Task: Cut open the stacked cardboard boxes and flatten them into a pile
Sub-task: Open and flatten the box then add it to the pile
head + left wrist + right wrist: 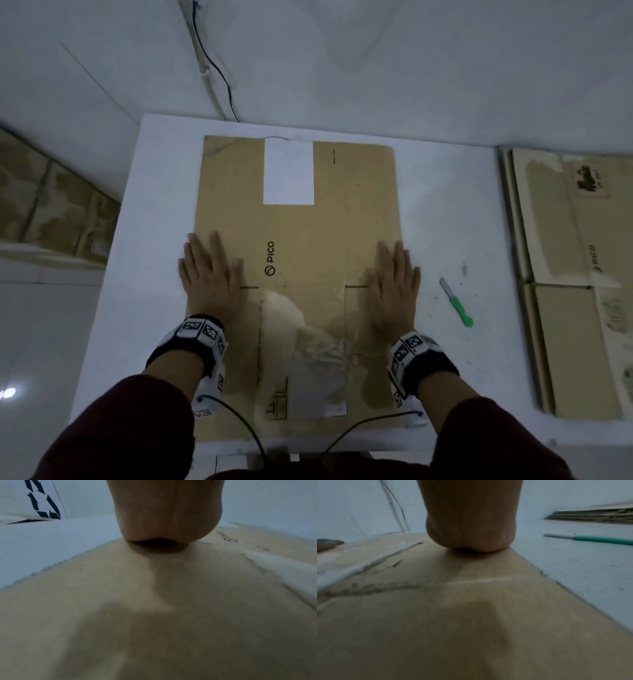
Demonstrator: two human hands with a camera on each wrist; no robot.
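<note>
A flattened brown cardboard box (329,233) with a white label and PICO print lies on the white table (452,212). My left hand (209,270) presses flat on its left side, fingers straight. On the box's right edge my right hand (394,277) presses flat the same way. Each wrist view shows only the heel of the hand, the left hand (164,513) and the right hand (471,517), resting on the cardboard (154,615) (436,615). A green-handled knife (457,303) (599,540) lies on the table to the right of my right hand.
A pile of flattened boxes (575,274) lies at the table's right end, its edge (594,515) visible in the right wrist view. More cardboard boxes (51,202) stand on the floor to the left. A black cable (219,68) runs down the wall behind.
</note>
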